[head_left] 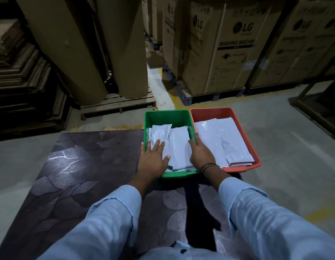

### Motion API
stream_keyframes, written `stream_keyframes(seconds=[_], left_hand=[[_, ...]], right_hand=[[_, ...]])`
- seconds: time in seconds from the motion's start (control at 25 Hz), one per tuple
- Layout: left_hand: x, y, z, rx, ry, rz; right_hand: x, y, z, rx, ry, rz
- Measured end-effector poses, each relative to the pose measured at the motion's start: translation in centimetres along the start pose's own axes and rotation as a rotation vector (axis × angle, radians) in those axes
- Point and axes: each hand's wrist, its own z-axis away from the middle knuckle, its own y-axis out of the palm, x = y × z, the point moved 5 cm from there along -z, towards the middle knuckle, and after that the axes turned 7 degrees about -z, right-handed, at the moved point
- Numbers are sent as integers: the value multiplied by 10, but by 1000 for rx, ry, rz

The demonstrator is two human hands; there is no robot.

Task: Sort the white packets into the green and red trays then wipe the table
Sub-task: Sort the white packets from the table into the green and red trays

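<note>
Warehouse cartons are looming behind the dark counter. Both the left hand & right hand are lying flat, fingers apart, gripping nothing, pressing white packets down in the green tray. Just beside it, the red tray is carrying a second stack. Sorting is prob. wrapping up: every packet in view is sitting in a tray. Wiping isn't begun, no cloth visible.

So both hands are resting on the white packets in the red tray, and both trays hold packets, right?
Not quite. The head view shows the left hand and right hand resting on the white packets in the green tray, not in the red tray beside it. The rest stands: both trays hold packets.
</note>
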Motion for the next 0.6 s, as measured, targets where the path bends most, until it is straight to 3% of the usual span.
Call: stream_keyframes(seconds=[0.32, 0.6], left_hand=[[0, 0, 1, 5, 13, 1], [4, -3, 3, -52, 11, 94]], right_hand=[[-4, 8, 2, 59, 3, 9], [-7, 3, 39, -157, -58, -75]])
